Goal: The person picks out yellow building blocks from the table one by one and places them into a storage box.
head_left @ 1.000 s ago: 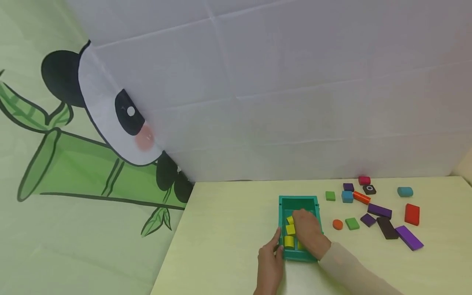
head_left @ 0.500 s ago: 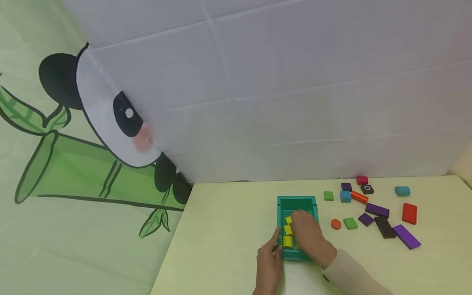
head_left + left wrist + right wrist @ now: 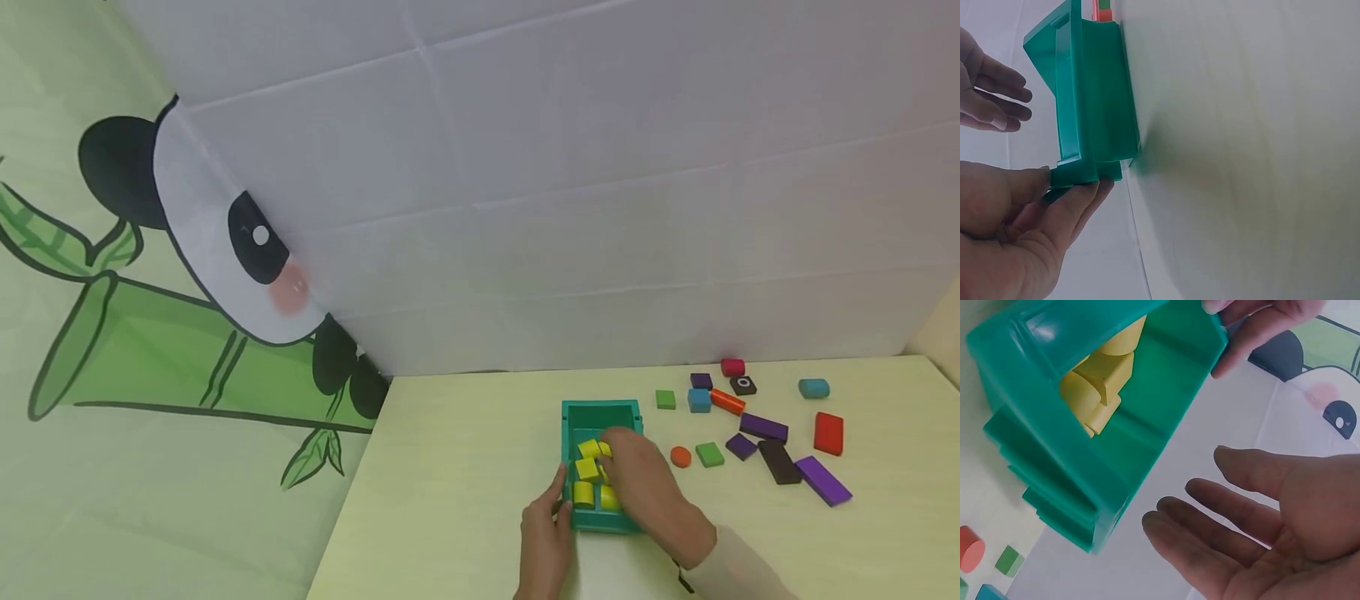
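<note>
A green plastic bin [image 3: 567, 433] stands on the table with several yellow blocks inside, among them a cylinder [image 3: 583, 495] and a cube [image 3: 587, 470]. My left hand [image 3: 546, 537] pinches the bin's rim at its left side, thumb on one face and fingers on the other in the left wrist view. Over the bin's right side is my right hand [image 3: 648, 483], hiding part of the blocks in the head view. The right wrist view has this right hand [image 3: 1241, 525] with fingers extended and nothing in them, apart from the yellow blocks [image 3: 1107, 372].
Right of the bin lie loose blocks: an orange disc [image 3: 681, 457], green squares [image 3: 709, 454], a blue cube [image 3: 699, 401], a red block [image 3: 828, 433], a purple bar [image 3: 823, 481] and several others. A white sheet [image 3: 600, 208] hangs behind the table [image 3: 442, 483].
My right hand has shifted slightly right and toward me, baring more yellow blocks in the bin. The left hand keeps its hold on the rim.
</note>
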{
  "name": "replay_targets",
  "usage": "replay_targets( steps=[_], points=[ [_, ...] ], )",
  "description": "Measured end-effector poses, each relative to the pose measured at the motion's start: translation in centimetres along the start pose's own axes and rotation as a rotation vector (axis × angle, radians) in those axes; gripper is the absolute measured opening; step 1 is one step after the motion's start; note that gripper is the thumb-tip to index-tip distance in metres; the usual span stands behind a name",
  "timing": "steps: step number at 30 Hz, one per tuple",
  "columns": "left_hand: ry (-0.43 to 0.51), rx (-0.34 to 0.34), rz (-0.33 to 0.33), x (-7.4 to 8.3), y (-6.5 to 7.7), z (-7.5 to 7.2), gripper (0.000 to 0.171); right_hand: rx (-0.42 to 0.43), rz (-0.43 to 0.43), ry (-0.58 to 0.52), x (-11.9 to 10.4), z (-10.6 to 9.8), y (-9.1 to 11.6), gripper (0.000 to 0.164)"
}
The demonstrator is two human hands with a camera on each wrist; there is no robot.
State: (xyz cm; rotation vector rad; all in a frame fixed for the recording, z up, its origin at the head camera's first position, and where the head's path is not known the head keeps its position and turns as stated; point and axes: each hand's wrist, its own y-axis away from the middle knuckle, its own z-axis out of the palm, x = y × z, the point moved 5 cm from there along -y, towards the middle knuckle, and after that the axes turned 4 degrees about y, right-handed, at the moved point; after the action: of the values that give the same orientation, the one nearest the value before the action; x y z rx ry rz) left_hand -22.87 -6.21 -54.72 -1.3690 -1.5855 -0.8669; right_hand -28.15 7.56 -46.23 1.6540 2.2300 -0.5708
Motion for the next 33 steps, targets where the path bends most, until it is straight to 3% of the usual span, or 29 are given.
replay_targets(
  steps=[11, 20, 23, 33],
  points=[
    [-0.002, -0.025, -0.053, -0.2, -0.2, -0.1, 0.054, 0.049, 0.008, -0.027, 1.4, -2.0, 1.4, 0.031],
    [-0.022, 0.006, -0.090, -1.0, -0.3, 0.1, 0.055, 0.086, 0.083, -0.017, 4.6, -3.2, 1.7, 0.032],
    [-0.022, 0.008, -0.089, -1.0, -0.3, 0.0, 0.054, 0.113, 0.098, -0.012, 5.6, -3.6, 1.8, 0.031],
    [-0.082, 0.023, -0.042, -0.8, 0.0, -0.6, 0.054, 0.052, 0.195, -0.003, 7.7, -4.5, 2.6, 0.041]
  ],
)
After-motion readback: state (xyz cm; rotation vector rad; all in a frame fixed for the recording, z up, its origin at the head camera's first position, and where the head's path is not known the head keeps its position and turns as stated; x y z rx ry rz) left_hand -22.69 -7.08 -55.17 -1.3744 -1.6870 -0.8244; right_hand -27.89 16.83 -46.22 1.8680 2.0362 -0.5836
